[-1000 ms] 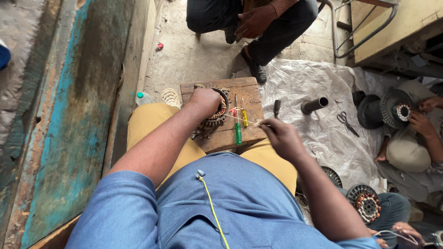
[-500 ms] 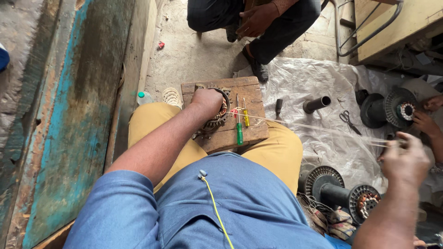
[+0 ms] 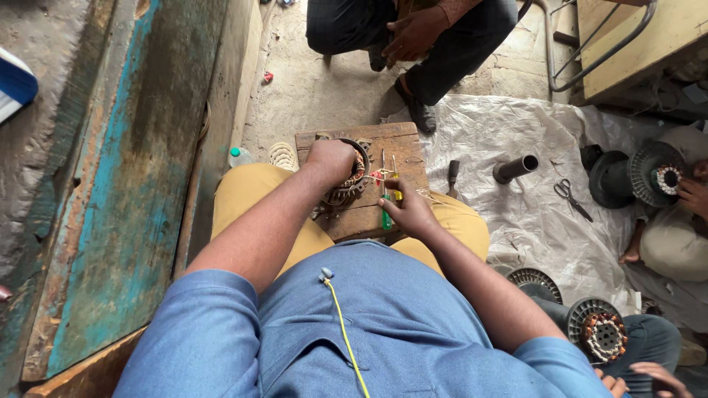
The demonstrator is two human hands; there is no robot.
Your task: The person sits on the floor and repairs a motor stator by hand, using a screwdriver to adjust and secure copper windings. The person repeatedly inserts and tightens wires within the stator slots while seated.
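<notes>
A round motor stator [image 3: 352, 184] with copper windings lies on a small wooden board [image 3: 369, 217] across my lap. My left hand [image 3: 330, 158] is clamped over the stator's top. My right hand [image 3: 410, 211] sits at the board's right edge, fingers pinched on a thin wire [image 3: 426, 194] that runs toward the stator. Just left of that hand lie a green-handled screwdriver [image 3: 385, 218] and a yellow-handled one [image 3: 397, 193]. The stator's left side is hidden under my left hand.
Another person [image 3: 413, 37] squats just beyond the board. On the white plastic sheet [image 3: 516, 125] to the right lie a metal tube [image 3: 515, 168], scissors [image 3: 571, 197] and fan motor parts [image 3: 653, 173]. A co-worker's hand [image 3: 693, 195] touches one. A teal wall [image 3: 110, 184] runs along the left.
My right hand swung far out to the right, drawing the wire, and has now come back to the board beside the stator. My left hand stayed on the stator.
</notes>
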